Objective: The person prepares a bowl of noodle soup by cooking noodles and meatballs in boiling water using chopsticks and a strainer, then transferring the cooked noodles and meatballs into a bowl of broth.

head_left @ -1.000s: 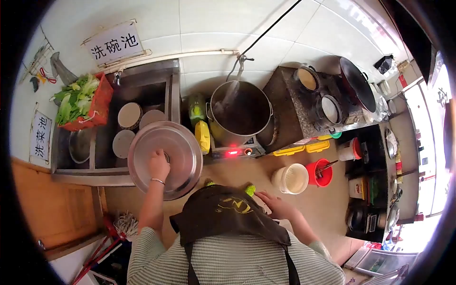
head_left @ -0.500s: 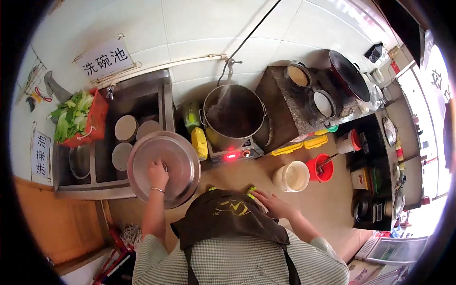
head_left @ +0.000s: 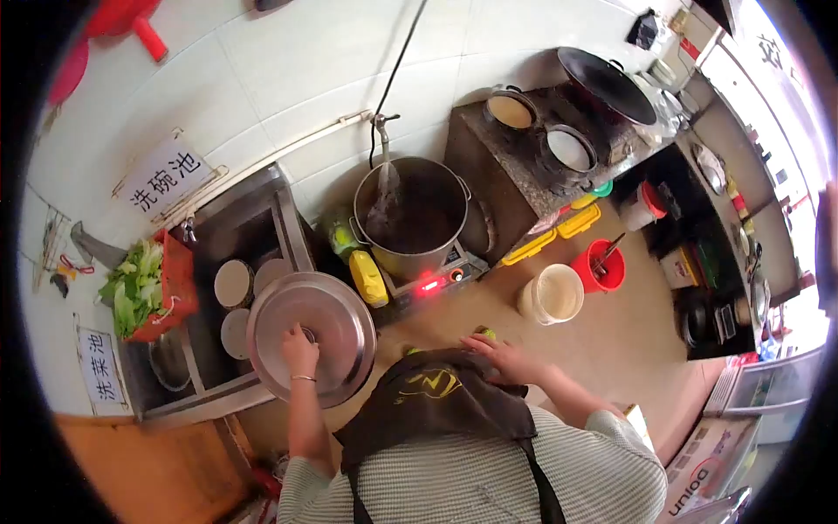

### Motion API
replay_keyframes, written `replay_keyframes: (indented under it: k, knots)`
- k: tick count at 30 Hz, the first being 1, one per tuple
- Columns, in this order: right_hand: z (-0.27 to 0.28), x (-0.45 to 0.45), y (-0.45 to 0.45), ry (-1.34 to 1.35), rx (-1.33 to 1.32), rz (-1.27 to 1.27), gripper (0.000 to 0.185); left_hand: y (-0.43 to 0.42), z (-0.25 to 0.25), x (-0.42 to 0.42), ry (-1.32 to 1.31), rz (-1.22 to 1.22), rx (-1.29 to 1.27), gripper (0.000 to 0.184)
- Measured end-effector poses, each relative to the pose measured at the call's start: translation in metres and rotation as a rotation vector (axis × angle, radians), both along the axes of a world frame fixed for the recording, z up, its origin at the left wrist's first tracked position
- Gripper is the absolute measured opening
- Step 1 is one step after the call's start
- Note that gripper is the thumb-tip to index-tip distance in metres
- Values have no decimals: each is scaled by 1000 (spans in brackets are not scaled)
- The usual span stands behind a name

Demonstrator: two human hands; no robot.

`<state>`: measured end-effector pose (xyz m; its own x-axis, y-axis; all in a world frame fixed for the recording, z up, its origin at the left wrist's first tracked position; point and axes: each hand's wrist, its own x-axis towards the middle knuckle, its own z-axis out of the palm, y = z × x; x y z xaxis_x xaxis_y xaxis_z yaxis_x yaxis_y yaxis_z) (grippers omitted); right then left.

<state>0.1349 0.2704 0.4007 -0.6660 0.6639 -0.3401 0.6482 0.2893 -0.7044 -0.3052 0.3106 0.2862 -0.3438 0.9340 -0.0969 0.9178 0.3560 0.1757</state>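
Observation:
My left hand [head_left: 300, 351] is closed around the knob of a large round metal pot lid [head_left: 327, 297], held over the front edge of the sink. My right hand [head_left: 502, 356] rests near the front of my dark apron [head_left: 436, 406], fingers stretched out and holding nothing. Ahead stands a tall metal pot [head_left: 412, 218] on an induction cooker [head_left: 436, 284] with a lit red display. From the wall tap [head_left: 381, 131] above, water runs into the pot, whose inside looks dark.
Left is a metal sink [head_left: 292, 231] with several round containers and a red basket [head_left: 179, 279] of leafy greens. A yellow bottle [head_left: 368, 278] stands beside the cooker. On the floor are a white bucket [head_left: 552, 295] and a red bucket [head_left: 602, 266]. A wok [head_left: 607, 86] sits on the stove.
The view has tilted and shifted, so the wall and sink appear rotated. My left hand still holds the lid beside the pot; my right hand stays by the apron. Water keeps running.

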Motion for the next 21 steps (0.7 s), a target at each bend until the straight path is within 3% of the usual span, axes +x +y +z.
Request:
replay_keyframes:
  k: [2,4,5,8,11,14,17,19,21]
  knots:
    - [15,0,1,87,-68,-6,96,0,7,0,26,-22,-9,64]
    - [20,9,0,-167,-121,85,95,1,13,5,104,-15,-37,64]
    - [15,9,0,-158,-125,68,95,1,3,-1,111,-33,-39,64]
    - [3,4,-1,-78,-37,71,92,4,-23,-12,35,-52,-27,63]
    - [12,-2,-2,-89,105,27,93,5,-13,-5,0,-8,-88,63]
    - [21,4,-4,-85,-44,28,92,5,-5,-4,31,-8,-94,64]
    - [24,7,-7,-299,-144,84,90,5,-14,-7,70,-22,-95,66]
    - [11,5,-8,-124,89,84,88,5,-24,-11,10,-45,-50,68]
    - [6,2,-11,-130,109,48,90,3,-29,-14,11,-53,-46,68]
